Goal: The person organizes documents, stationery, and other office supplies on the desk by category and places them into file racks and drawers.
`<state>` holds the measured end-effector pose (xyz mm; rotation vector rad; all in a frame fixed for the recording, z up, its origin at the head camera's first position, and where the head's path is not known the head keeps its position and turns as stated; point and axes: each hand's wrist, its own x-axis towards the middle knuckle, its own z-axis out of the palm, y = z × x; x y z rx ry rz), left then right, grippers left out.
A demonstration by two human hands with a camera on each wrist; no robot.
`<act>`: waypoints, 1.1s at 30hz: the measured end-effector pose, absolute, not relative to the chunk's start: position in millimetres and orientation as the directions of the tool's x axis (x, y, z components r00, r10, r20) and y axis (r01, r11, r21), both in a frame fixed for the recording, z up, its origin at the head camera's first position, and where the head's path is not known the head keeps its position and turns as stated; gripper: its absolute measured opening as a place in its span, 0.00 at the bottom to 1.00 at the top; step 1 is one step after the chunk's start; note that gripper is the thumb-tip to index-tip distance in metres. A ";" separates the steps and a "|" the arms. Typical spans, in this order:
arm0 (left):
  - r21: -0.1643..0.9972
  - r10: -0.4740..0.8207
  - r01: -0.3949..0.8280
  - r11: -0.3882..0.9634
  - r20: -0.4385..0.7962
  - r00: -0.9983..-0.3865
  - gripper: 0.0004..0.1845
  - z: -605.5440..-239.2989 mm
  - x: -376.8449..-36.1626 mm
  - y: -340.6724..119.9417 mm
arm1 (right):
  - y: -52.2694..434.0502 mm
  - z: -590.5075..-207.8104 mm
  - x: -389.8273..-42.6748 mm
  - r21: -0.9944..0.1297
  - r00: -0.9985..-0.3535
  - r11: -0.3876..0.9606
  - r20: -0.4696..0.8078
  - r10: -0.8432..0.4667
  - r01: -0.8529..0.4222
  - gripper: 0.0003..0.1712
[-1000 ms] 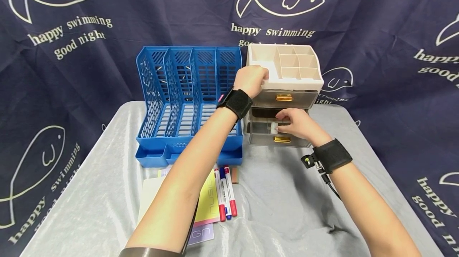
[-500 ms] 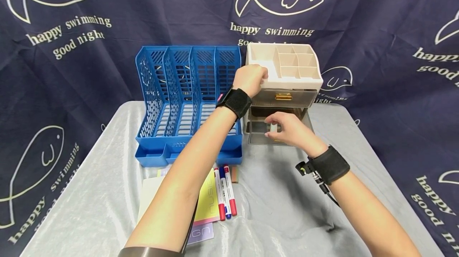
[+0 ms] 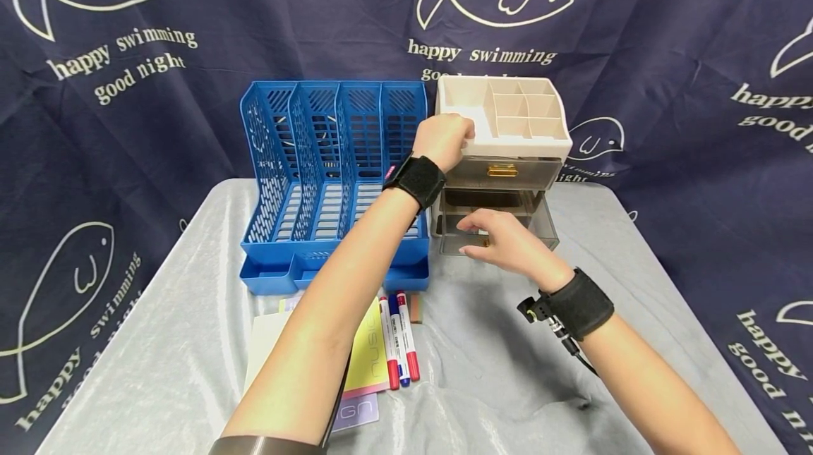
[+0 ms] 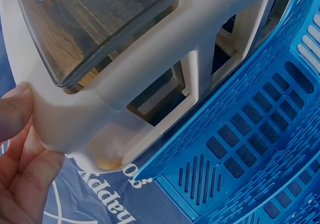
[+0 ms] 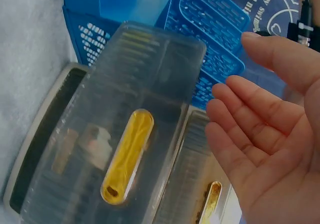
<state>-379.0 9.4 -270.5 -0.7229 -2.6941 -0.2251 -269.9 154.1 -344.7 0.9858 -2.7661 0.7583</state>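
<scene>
A white desktop organizer [image 3: 517,150] with smoky clear drawers stands at the back right. My left hand [image 3: 441,141] grips its top front edge, thumb and fingers pinching the white rim in the left wrist view. The lower drawer [image 3: 544,223] is pulled out. Just in front of and over that drawer, my right hand [image 3: 508,243] holds nothing, its thumb and fingers spread apart. Through the drawer front in the right wrist view, behind the gold handle [image 5: 127,156], shows a small white thing [image 5: 97,146]. The upper drawer [image 3: 470,174] sits beneath the compartments.
A blue file rack [image 3: 336,250] stands beside the organizer on its left. In front of it lie notebooks [image 3: 368,356], several markers [image 3: 399,342] and a small orange-brown piece [image 3: 416,309], partly covered by the left forearm. A dark fish-print cloth [image 3: 356,10] hangs behind the table.
My right hand has drawn back from inside the lower drawer, moving toward me and slightly left, its fingers away from the white thing. My left hand stays on the organizer's edge.
</scene>
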 end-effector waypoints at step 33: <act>0.069 0.455 0.512 0.856 0.371 -0.810 0.11 -271.6 -380.5 9.9 | 108.3 -425.1 -245.3 -0.444 -0.687 0.562 0.195 -0.700 -0.698 0.18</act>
